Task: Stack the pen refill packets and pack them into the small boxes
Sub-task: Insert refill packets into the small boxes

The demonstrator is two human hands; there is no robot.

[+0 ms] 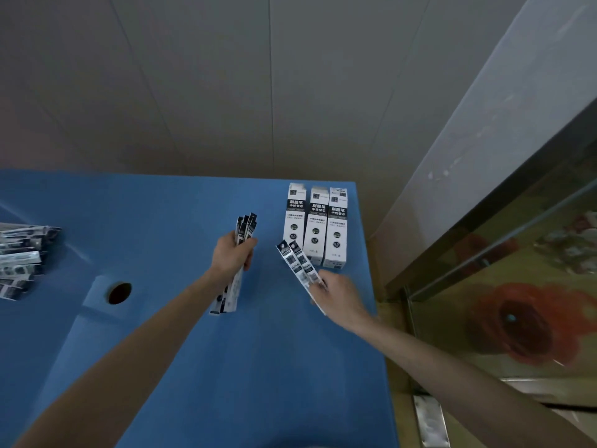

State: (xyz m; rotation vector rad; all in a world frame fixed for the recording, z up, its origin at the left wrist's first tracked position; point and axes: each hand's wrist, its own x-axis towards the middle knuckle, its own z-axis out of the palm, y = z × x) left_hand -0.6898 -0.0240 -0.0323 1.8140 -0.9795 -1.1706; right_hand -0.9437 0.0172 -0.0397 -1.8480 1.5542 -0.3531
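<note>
Refill packets sit in both hands above the blue bench (181, 367). A bundle of packets (240, 253) stands nearly upright in the left hand (231, 253), whose fingers curl round its middle. To the right, the right hand (339, 297) pinches two packets (298, 265) by their near ends, tilted up and to the left. Just beyond them three small boxes (316, 226) stand side by side at the far right corner. More loose packets (21, 258) lie heaped at the left edge, well apart. A round hole (119, 293) opens in the bench between.
</note>
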